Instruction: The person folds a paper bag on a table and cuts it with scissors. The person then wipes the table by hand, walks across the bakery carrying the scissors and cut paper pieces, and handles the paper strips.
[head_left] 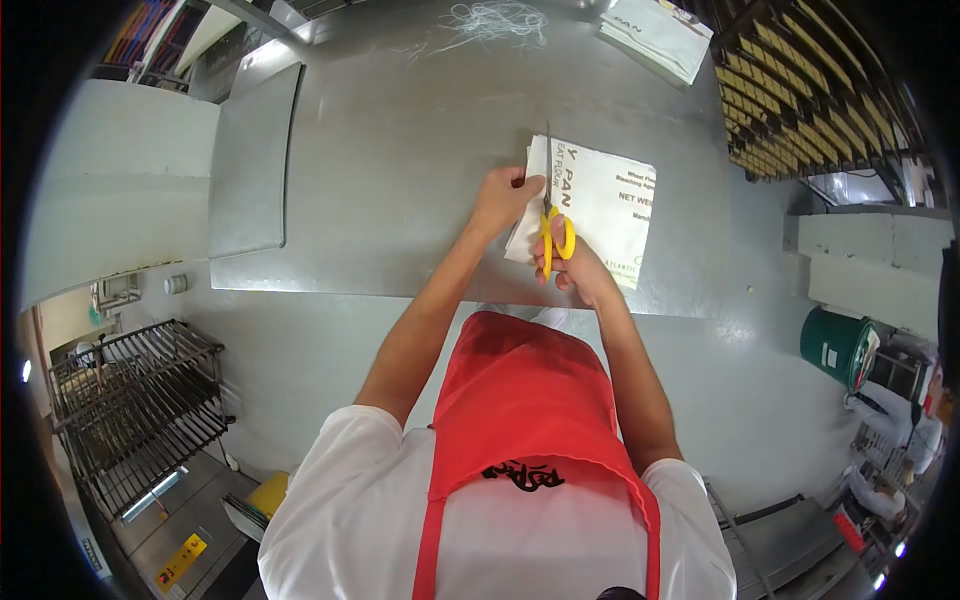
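We reach forward over the metal surface (380, 200) with both arms (425, 330). The left hand (505, 203) angles inward, its thumb and fingers pinching the left edge of the printed white paper (612, 205), which lies toward our side of the surface. The right hand (580, 268) curls around the handles of the yellow scissors (568, 240), the blades pointing away from us near that edge.

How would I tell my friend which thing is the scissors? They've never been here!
Start at the big metal table and find the printed white bag nearest the red apron. Over its left part are the scissors, in the person's right hand, with blades pointing away from the apron. Their bright yellow handles set them apart from the white bag and grey table.
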